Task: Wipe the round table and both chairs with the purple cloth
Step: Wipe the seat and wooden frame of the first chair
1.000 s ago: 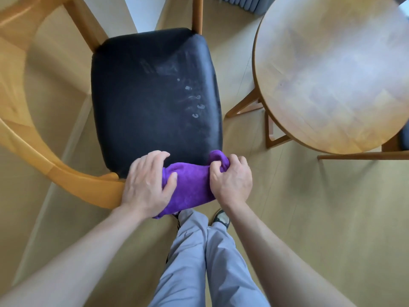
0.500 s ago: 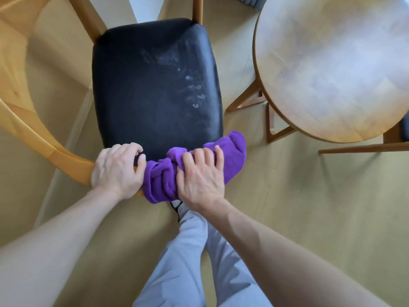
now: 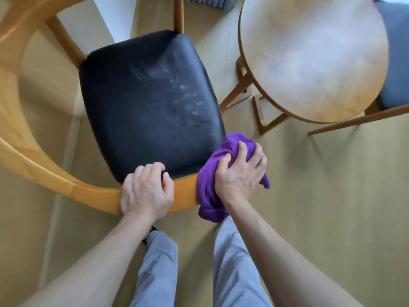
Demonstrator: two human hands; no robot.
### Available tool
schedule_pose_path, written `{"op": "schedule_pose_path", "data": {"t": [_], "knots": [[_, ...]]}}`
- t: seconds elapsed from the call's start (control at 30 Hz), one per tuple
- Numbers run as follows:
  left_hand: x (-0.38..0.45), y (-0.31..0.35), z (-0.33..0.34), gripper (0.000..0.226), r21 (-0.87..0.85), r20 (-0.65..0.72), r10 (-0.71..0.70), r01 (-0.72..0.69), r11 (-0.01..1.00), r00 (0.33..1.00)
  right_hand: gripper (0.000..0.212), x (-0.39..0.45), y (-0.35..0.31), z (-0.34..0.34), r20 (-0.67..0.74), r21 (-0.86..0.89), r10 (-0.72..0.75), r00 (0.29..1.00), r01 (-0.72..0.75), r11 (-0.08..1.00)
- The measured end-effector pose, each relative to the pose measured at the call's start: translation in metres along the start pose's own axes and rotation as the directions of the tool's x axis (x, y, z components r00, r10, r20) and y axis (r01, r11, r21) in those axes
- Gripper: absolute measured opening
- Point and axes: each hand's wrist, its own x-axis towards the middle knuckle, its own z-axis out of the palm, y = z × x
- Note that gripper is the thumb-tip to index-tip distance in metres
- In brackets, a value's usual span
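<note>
Seen from above, a person stood behind a wooden chair (image 3: 66,187) with a black padded seat (image 3: 150,107). The left hand (image 3: 146,191) curled over the chair's curved wooden back rail, gripping it. Just to its right, the right hand (image 3: 240,171) clutched a bunched purple cloth (image 3: 208,191), fingers dug into its folds, pressing it against the end of the same rail beside the seat's near right corner. Pale smudges marked the seat. A round wooden table (image 3: 314,58) stood to the right, apart from the chair, with a second chair's grey seat (image 3: 396,54) beyond it.
</note>
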Motion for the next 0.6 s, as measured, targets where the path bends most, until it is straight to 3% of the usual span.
{"op": "schedule_pose_path", "data": {"t": [0.1,0.17,0.33,0.43,0.5,0.6], "knots": [[0.001,-0.001,0.000,0.032,0.003,0.002,0.028,-0.028,1.000,1.000,0.056,-0.022,-0.004,0.006,0.016,-0.066,-0.097,0.995,0.098,0.993],[0.000,-0.003,0.000,0.033,0.006,0.017,0.042,-0.042,0.999,0.999,0.058,-0.046,-0.003,0.008,0.060,-0.087,-0.252,0.966,0.257,0.963],[-0.001,-0.003,-0.002,0.032,0.019,0.030,0.069,-0.070,0.997,0.997,0.059,-0.052,0.030,0.002,0.219,-0.138,-0.638,0.739,0.670,0.729],[0.000,-0.007,0.002,0.032,0.016,-0.011,0.090,-0.090,0.996,0.996,0.057,-0.011,0.043,-0.014,0.280,-0.157,-0.764,0.581,0.813,0.560],[0.000,-0.006,0.004,0.032,0.007,-0.022,0.097,-0.097,0.995,0.995,0.052,0.013,0.041,-0.021,0.263,-0.198,-0.762,0.592,0.806,0.558],[-0.001,-0.006,0.004,0.031,0.008,-0.032,0.113,-0.113,0.994,0.993,0.039,0.026,0.033,-0.021,0.163,-0.214,-0.696,0.699,0.714,0.667]]}}
